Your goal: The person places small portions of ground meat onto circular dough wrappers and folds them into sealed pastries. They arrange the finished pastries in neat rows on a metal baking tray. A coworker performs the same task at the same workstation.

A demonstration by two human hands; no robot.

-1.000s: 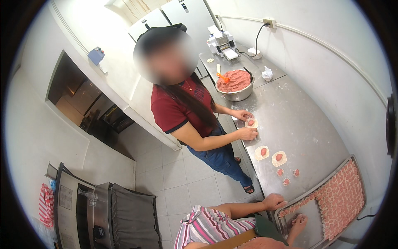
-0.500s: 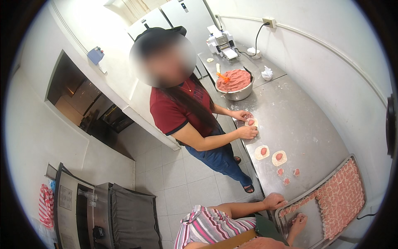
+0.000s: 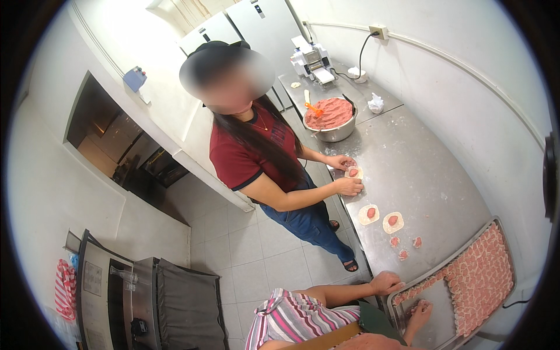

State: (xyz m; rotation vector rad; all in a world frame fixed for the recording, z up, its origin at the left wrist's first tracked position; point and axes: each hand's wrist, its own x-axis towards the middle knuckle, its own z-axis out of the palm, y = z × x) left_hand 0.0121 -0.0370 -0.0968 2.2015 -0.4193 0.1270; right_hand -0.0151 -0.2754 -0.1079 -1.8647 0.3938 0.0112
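A steel table (image 3: pixel 431 169) runs along a white wall (image 3: pixel 461 49), its top marked with pale smears. At its near end lies a rimmed metal tray (image 3: pixel 437 297). The left hand (image 3: pixel 387 283) is at the tray's corner, fingers drawn together; I cannot tell whether they pinch anything. The right hand (image 3: pixel 419 315) is over the tray's bare part, fingers curled inward, any hold too small to make out.

Filled dough pieces (image 3: pixel 481 280) pack most of the tray in close rows, with 1 thin line along its rim; by my judgement the larger share is laid and the bare metal is what remains. Just past the tray, 3 small finished pieces (image 3: pixel 402 255) lie loose. Beyond those, 2 flat wrappers (image 3: pixel 392 222) bear filling but are not yet closed. Farther from the tray, a co-worker's hands (image 3: pixel 349 186) grip 1 more open wrapper (image 3: pixel 354 172). Farther still stands a bowl (image 3: pixel 337 135) heaped with pink filling (image 3: pixel 335 116), plenty left, and farthest along the table, a white machine (image 3: pixel 312 61).
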